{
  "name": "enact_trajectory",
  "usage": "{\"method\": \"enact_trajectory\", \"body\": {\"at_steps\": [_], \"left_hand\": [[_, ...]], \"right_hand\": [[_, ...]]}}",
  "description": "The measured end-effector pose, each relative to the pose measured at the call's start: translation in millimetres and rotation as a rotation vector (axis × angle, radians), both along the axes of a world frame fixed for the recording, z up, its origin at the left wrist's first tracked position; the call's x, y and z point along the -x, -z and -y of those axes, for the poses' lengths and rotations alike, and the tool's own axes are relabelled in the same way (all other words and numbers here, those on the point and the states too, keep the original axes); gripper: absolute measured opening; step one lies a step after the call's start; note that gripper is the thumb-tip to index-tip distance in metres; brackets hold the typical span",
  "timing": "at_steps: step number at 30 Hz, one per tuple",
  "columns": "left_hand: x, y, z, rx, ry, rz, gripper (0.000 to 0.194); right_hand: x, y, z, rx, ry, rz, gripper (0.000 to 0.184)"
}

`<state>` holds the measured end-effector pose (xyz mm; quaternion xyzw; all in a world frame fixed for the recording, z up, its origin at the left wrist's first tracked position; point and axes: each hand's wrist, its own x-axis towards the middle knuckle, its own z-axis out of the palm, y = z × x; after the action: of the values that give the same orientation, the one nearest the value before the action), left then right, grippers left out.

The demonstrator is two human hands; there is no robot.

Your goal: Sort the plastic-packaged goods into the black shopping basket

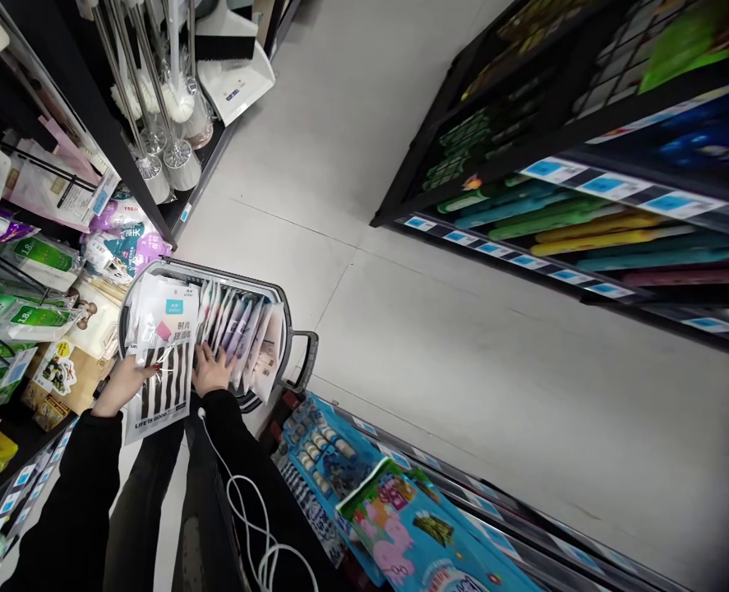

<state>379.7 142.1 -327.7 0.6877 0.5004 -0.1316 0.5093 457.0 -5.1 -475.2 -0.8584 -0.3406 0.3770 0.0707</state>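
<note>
A grey shopping basket [290, 329] stands on the shop floor, packed with several upright flat packets [241, 333]. My left hand [121, 385] grips the edge of a black-and-white striped packet [165, 385] lifted at the basket's near left. My right hand [212, 370] rests with fingers spread on the upright packets in the basket's middle. A white packet with a blue label [170, 316] lies behind the striped one. Both arms wear black sleeves.
Shelves flank a narrow aisle: bagged goods [37, 255] and toilet brushes [173, 156] on the left, coloured rolls [586, 230] on the right. Blue cartoon packets [394, 526] hang near my right elbow. A white cable [246, 510] dangles by my body.
</note>
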Motion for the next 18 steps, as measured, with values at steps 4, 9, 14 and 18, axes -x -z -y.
{"method": "enact_trajectory", "body": {"at_steps": [4, 9, 14, 18], "left_hand": [[-8, 4.3, 1, -0.017, 0.027, -0.055, 0.039], [-3, 7.9, -1, -0.018, 0.024, -0.104, 0.033], [0, 5.8, 1, 0.041, -0.024, -0.035, 0.035], [5, 13.2, 4, 0.136, -0.097, 0.022, 0.048]], "right_hand": [[13, 2.1, 1, -0.013, -0.057, -0.043, 0.054], [12, 5.2, 3, 0.02, -0.071, -0.054, 0.05], [10, 3.5, 0, 0.074, -0.041, -0.044, 0.049], [10, 3.8, 1, 0.114, -0.016, -0.055, 0.049]]}}
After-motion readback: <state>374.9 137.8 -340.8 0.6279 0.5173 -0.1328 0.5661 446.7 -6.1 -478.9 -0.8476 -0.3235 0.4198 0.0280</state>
